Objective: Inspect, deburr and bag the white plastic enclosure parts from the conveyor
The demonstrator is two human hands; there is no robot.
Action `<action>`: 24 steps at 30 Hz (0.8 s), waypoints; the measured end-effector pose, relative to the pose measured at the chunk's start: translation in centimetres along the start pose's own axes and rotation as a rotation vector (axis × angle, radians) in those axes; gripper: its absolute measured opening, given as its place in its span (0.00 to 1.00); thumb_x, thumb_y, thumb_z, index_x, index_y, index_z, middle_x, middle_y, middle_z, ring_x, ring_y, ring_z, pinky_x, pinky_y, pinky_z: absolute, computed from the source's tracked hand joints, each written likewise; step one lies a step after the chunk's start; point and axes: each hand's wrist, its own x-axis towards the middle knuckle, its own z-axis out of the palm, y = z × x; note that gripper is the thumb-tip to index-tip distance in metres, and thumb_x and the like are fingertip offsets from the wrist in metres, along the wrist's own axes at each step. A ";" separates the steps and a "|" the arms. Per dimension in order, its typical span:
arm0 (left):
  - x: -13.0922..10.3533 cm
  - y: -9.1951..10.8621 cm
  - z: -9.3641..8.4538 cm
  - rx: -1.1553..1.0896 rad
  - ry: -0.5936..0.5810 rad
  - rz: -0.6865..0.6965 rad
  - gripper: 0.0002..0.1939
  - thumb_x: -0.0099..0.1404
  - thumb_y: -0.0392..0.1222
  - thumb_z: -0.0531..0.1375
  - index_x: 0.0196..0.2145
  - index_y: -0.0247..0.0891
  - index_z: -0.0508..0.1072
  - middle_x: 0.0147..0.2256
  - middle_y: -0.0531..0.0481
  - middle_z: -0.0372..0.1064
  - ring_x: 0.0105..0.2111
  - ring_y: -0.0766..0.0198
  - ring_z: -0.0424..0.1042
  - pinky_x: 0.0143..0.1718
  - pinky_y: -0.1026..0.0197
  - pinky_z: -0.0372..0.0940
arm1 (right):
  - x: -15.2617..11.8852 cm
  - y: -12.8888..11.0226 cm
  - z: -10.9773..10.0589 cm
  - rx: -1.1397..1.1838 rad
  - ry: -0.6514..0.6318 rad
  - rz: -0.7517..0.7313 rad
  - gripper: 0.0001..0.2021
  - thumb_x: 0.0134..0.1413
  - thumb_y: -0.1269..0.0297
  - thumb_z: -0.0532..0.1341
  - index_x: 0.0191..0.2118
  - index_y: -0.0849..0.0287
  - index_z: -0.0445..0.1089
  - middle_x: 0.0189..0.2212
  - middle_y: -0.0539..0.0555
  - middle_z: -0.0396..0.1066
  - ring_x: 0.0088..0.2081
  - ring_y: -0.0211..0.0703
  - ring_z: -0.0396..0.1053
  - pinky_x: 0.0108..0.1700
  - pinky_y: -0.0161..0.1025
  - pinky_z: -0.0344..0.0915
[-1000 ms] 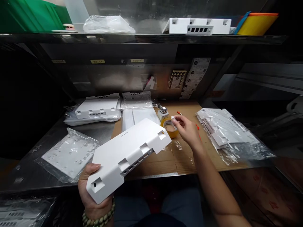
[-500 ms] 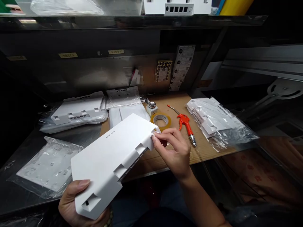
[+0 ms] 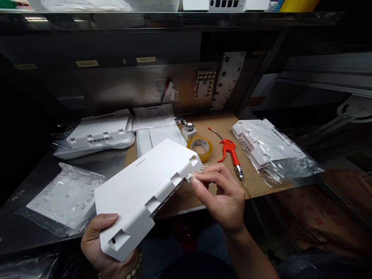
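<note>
My left hand [image 3: 100, 242] grips the near end of a white plastic housing [image 3: 136, 190], thumb on top and fingers beneath. It is marked HUAWEI and held tilted above the table's front edge, its notched side towards my right hand [image 3: 225, 193]. Between my right thumb and fingertips is a small white wad [image 3: 190, 176], close to that notched edge by the far corner. Whether it touches the housing I cannot tell. Just beyond the housing lie a roll of yellow tape [image 3: 209, 150] and a small bottle with a metal top [image 3: 189, 131].
A red air blow gun [image 3: 231, 151] lies on the cardboard [image 3: 180, 203]. White parts in clear plastic bags [image 3: 264, 143] are at right; more bagged parts [image 3: 69, 193] and a stacked housing [image 3: 99, 130] are at left. A metal shelf [image 3: 162, 20] crosses above.
My right hand has moved from the housing's far corner slightly nearer along its notched edge, and the white wad shows more plainly. My left hand keeps its grip. The whole view has shifted slightly.
</note>
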 end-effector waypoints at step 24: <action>-0.1 -0.7 1.7 -0.064 0.167 -0.090 0.26 0.60 0.30 0.56 0.57 0.32 0.74 0.27 0.50 0.80 0.25 0.55 0.80 0.34 0.56 0.79 | -3.2 -1.4 1.4 0.168 -0.127 0.073 0.11 0.56 0.75 0.69 0.41 0.52 0.80 0.33 0.50 0.72 0.33 0.38 0.71 0.34 0.35 0.70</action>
